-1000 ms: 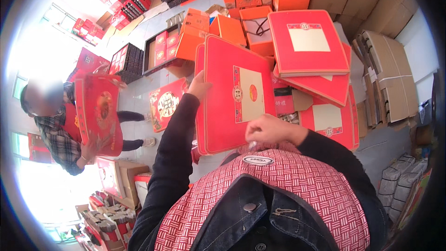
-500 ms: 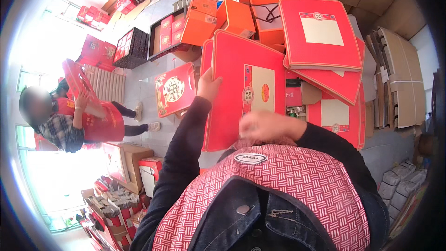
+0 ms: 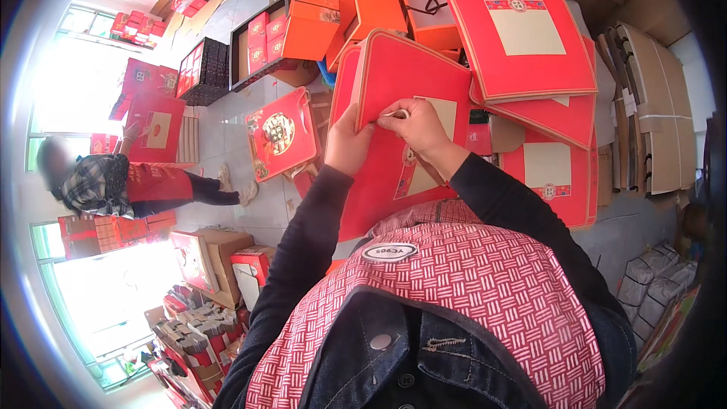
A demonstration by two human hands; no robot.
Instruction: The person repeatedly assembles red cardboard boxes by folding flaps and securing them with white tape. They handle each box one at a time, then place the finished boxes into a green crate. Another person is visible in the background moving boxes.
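A large flat red gift box (image 3: 424,57) with a cream panel lies before me, partly over another red box (image 3: 344,76) at its left. My left hand (image 3: 348,145) grips its left edge; its fingertips are partly hidden. Close beside it, my right hand (image 3: 420,130) is closed in a pinch at the same edge and covers part of the panel. Whatever sits between those fingers is too small to make out.
Red boxes with cream panels (image 3: 522,68) are stacked at the right. Orange boxes (image 3: 371,15) stand at the far side. A decorated red box (image 3: 284,132) lies left of me. Bundled cardboard (image 3: 651,98) leans at the right; a co-worker (image 3: 98,185) holds a red box at the left.
My right hand has moved up and left from the near part of the box to its left edge, beside my left hand. The co-worker's red box has turned, showing its panel.
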